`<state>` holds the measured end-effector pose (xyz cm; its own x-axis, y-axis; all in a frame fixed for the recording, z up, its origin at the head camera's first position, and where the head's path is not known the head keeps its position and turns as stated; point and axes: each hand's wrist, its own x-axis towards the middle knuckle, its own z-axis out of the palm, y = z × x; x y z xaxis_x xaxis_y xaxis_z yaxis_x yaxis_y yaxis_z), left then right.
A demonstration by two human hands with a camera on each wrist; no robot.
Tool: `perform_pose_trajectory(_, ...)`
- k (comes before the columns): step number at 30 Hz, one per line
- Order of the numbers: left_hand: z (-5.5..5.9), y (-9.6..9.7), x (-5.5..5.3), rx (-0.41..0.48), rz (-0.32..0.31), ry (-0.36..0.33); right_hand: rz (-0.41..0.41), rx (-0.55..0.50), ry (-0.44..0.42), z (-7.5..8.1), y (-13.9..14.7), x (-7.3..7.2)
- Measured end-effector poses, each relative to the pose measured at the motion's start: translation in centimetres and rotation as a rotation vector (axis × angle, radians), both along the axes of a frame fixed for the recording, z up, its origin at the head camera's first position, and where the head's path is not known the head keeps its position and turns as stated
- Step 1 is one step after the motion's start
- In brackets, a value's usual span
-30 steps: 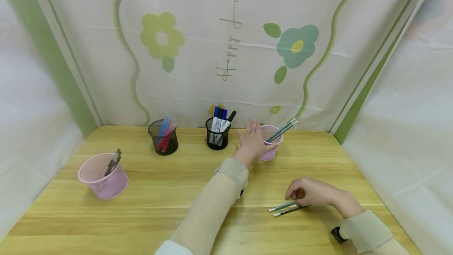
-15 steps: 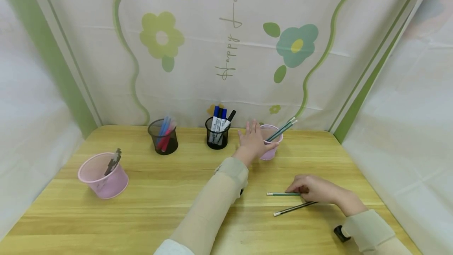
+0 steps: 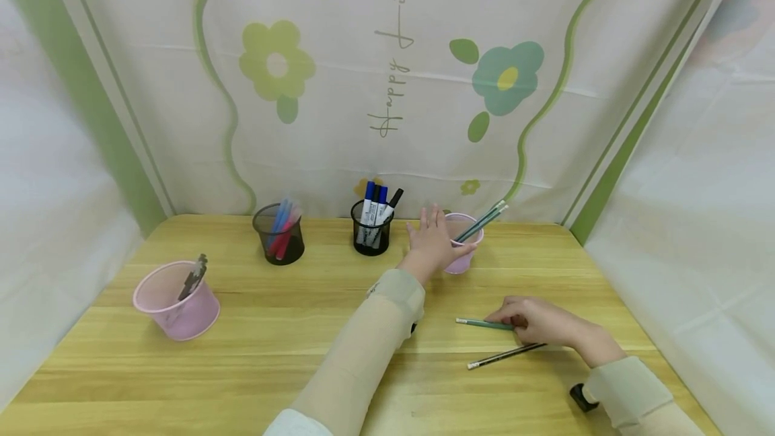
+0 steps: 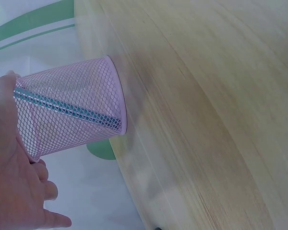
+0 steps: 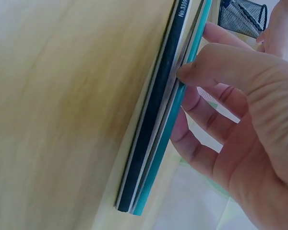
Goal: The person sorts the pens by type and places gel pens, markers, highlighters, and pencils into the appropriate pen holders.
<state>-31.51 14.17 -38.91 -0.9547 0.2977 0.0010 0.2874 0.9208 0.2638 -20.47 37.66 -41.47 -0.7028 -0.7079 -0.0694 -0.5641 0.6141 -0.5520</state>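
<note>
In the head view my left hand (image 3: pixel 431 245) holds a pink mesh pen cup (image 3: pixel 461 266) at the back right, thumb across its near side and fingers at its left. Green pencils (image 3: pixel 486 219) lean inside, eraser ends above the rim. In the left wrist view the thumb lies on the rim of the mesh cup (image 4: pixel 67 105). My right hand (image 3: pixel 539 321) pinches a green pencil (image 3: pixel 478 322) between thumb and fingers, its white eraser end pointing left. A dark pencil (image 3: pixel 505 356) lies on the table just nearer; the right wrist view shows the dark pencil (image 5: pixel 146 129) alongside the green one.
A black mesh cup (image 3: pixel 371 249) of markers stands left of my left hand. Farther left are another black mesh cup (image 3: pixel 290 247) with blue and red pens and a larger pink cup (image 3: pixel 188 318) holding a dark item. A printed curtain (image 3: pixel 339 140) closes the back.
My right hand has drawn the green pencil away from the dark one, moving slightly toward the back, and the pencil has turned. The dark pencil stays down; my left hand has not moved.
</note>
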Motion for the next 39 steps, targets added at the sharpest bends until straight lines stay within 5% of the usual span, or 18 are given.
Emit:
perform_pose_trajectory(8, 0.0, 0.0, 0.0, 0.009, -0.002, 0.003, -0.049, -0.049, 0.003, 0.7, 0.3, 0.0)
perform_pose_trajectory(20, 0.4, -0.1, 0.3, -0.016, -0.012, -0.015, -0.06, -0.158, 0.185, 3.7, 1.4, 0.1)
perform_pose_trajectory(29, 0.3, -0.1, 0.2, -0.018, -0.015, -0.011, -0.18, -0.216, 0.331, 5.2, 2.1, -0.2)
perform_pose_trajectory(39, 0.1, -0.2, 0.0, -0.031, -0.022, -0.009, -0.344, -0.325, 0.372, 6.6, 1.6, -1.9)
